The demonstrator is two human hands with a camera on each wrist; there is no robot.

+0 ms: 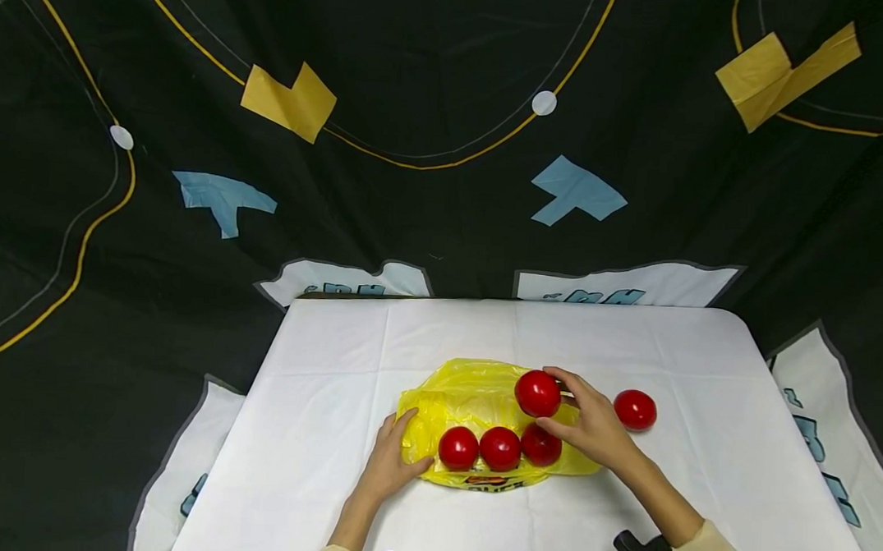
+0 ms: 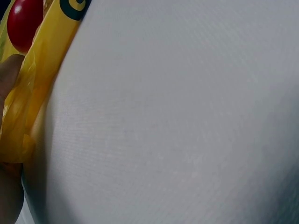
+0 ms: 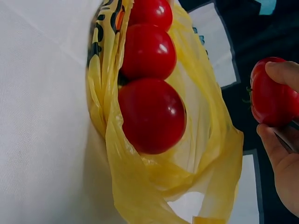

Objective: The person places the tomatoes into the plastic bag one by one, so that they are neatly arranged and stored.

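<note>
A yellow plastic bag (image 1: 466, 392) lies on its side on the white table, its mouth spread wide. Three red tomatoes (image 1: 500, 449) sit in a row inside its front edge. My left hand (image 1: 391, 461) holds the bag's left end, the thumb near the leftmost tomato; the left wrist view shows only part of this hand. Above the bag's right part, my right hand (image 1: 599, 426) grips another tomato (image 1: 537, 393) between thumb and fingers. In the right wrist view, the held tomato (image 3: 271, 93) shows a green stem and stays apart from those in the bag.
One more tomato (image 1: 634, 410) lies on the white tablecloth (image 1: 699, 468), right of the bag and beyond my right hand. A black cloth (image 1: 414, 217) with yellow and blue patterns hangs behind the table.
</note>
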